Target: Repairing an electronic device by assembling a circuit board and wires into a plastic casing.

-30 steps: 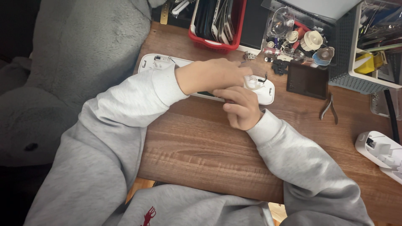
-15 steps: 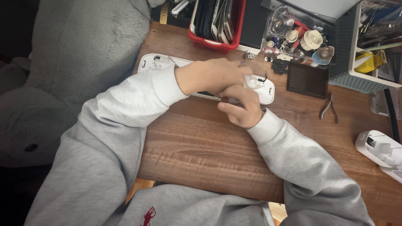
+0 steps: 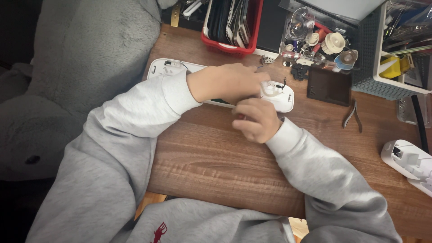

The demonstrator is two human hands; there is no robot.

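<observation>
Lying flat along the wooden desk [image 3: 211, 157], the long white plastic casing [image 3: 279, 96], apparently an opened power-strip-like housing, stretches from about nine o'clock to three o'clock beneath both hands, its left end [image 3: 164, 68] showing past the grey sleeve. It looks light and rigid, a hard smooth shell that could slide on the wood unless pinned down; the small black wire and clips at its right end look delicate, so the safer hold would be on the long plain edges, not the exposed inner parts. The left hand [image 3: 227, 83] lies over the middle of the casing, fingers curled down onto it near the white fitting at the right end; whether it pinches anything there I cannot tell. The right hand [image 3: 257, 119] sits just at six o'clock of the casing, closed into a loose fist around something thin with a hint of red at the thumb, possibly a small tool, though most of it is hidden. At three o'clock lie small metal pliers [image 3: 353, 116] and a dark brown square box [image 3: 329, 86]; a red plastic basket [image 3: 229, 27] stands at twelve. Compared with half a second ago, the right hand has drawn slightly toward six o'clock, away from the casing, while the left hand holds its place.
</observation>
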